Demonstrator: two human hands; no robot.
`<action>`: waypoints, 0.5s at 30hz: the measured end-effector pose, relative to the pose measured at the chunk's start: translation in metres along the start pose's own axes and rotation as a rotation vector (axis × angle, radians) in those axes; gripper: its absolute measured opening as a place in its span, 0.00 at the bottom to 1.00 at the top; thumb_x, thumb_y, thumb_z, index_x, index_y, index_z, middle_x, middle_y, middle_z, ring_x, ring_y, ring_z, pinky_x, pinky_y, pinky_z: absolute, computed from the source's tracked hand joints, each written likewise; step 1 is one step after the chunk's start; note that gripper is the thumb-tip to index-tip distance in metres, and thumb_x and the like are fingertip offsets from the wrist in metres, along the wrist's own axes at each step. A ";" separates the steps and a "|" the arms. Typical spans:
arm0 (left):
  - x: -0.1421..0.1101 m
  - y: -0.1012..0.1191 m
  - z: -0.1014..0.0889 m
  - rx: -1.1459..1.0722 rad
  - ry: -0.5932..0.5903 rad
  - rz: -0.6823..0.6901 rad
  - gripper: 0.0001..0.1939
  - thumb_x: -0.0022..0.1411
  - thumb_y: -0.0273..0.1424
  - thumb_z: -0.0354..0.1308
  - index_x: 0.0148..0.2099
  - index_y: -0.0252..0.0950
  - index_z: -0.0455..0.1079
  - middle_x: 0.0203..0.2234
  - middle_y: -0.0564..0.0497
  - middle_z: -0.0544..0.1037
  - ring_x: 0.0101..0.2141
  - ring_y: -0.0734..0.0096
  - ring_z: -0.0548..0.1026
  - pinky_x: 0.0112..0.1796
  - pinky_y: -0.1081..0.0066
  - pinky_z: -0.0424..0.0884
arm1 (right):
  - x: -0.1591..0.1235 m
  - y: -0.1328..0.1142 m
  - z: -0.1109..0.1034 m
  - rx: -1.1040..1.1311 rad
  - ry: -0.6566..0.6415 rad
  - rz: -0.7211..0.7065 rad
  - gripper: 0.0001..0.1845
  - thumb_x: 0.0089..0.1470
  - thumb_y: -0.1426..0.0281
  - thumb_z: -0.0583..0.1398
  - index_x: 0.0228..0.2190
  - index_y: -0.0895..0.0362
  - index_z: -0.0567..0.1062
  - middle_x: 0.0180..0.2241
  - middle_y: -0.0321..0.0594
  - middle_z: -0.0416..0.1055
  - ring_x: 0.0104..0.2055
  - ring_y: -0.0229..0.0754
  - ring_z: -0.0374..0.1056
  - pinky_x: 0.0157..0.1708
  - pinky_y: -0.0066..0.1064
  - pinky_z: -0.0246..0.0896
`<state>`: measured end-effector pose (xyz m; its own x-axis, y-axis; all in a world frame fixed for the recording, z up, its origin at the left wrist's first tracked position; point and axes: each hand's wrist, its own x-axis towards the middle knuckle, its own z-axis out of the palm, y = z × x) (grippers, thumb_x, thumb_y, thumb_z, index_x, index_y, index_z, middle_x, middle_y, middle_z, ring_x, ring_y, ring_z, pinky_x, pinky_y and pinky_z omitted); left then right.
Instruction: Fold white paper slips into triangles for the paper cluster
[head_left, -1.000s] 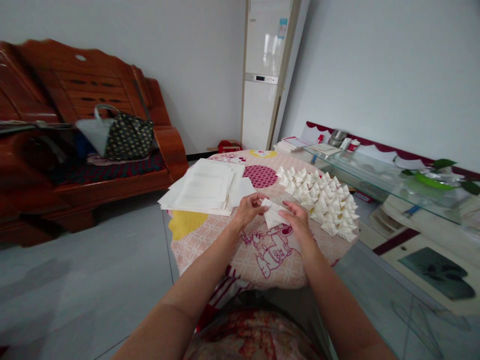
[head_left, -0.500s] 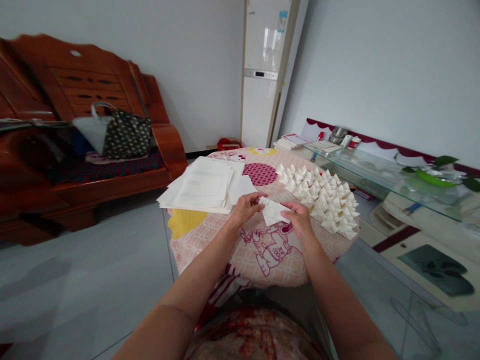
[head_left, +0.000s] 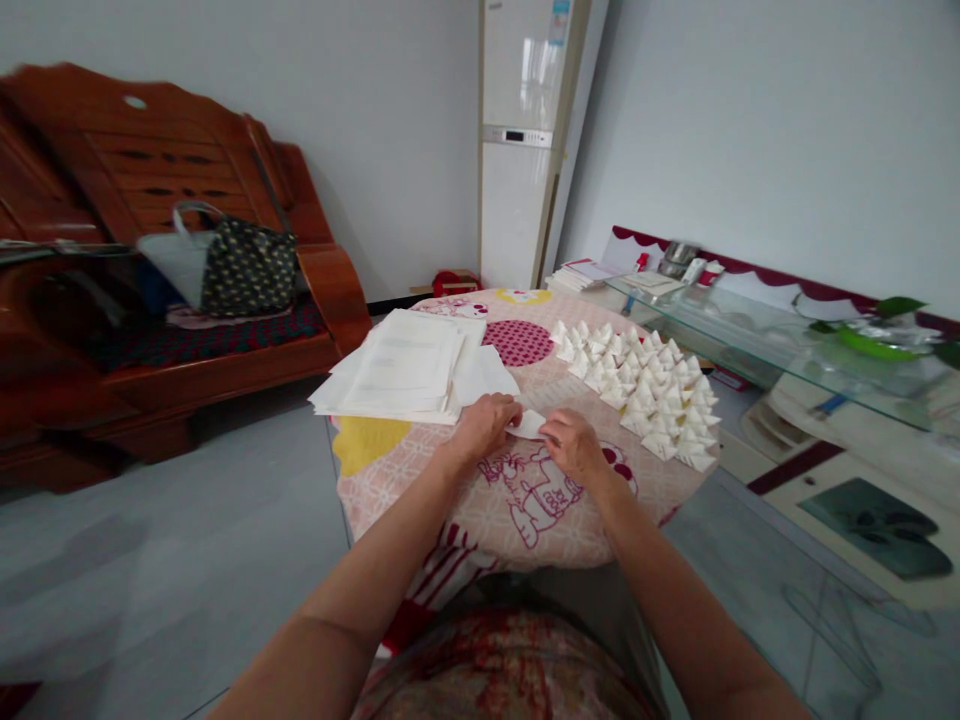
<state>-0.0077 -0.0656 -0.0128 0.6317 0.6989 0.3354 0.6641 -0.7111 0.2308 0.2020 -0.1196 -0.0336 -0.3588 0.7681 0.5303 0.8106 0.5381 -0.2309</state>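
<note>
Occupying the far left is a wooden settee [head_left: 180, 150] with a carved back. A glass-topped stand [head_left: 757, 340] runs along the right, with assorted items on top. Between them, the surface [head_left: 420, 490] is covered by a pink patterned cloth with printed figures. Beyond its far edge a tall white unit [head_left: 516, 205] stands upright in the corner.

A stack of sheets [head_left: 409, 365] lies on the left part of the surface, its edges uneven. On the right part stand folded pieces [head_left: 645, 385], pale, pointed and closely set. A dark patterned bag [head_left: 251, 268] rests on the settee seat.

The left hand [head_left: 486, 428] is just beside the near right corner of the stack, fingers curled and pinching the left end of a small white paper [head_left: 529, 425]. The right hand [head_left: 574, 442] has its fingers bunched, pinching the right end. The paper is between the two hands, near the middle of the surface; whether it touches the cloth cannot be told.
</note>
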 end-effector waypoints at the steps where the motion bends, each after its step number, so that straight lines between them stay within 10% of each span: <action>1: -0.002 0.001 0.000 0.016 -0.035 -0.015 0.12 0.56 0.17 0.56 0.39 0.35 0.77 0.35 0.45 0.79 0.40 0.60 0.76 0.44 0.65 0.71 | -0.001 -0.001 0.001 -0.001 -0.049 -0.003 0.11 0.50 0.82 0.58 0.25 0.56 0.78 0.31 0.43 0.73 0.38 0.45 0.66 0.40 0.34 0.61; 15: -0.012 0.002 -0.006 -0.140 -0.129 -0.026 0.10 0.63 0.25 0.58 0.39 0.35 0.81 0.35 0.48 0.82 0.36 0.67 0.78 0.40 0.72 0.69 | 0.001 0.001 -0.009 0.244 -0.196 0.160 0.13 0.51 0.82 0.59 0.28 0.59 0.82 0.32 0.43 0.75 0.35 0.42 0.69 0.37 0.31 0.61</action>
<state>-0.0160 -0.0756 -0.0110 0.6674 0.7145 0.2100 0.6240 -0.6904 0.3660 0.2063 -0.1214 -0.0258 -0.3374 0.8885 0.3109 0.7378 0.4547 -0.4989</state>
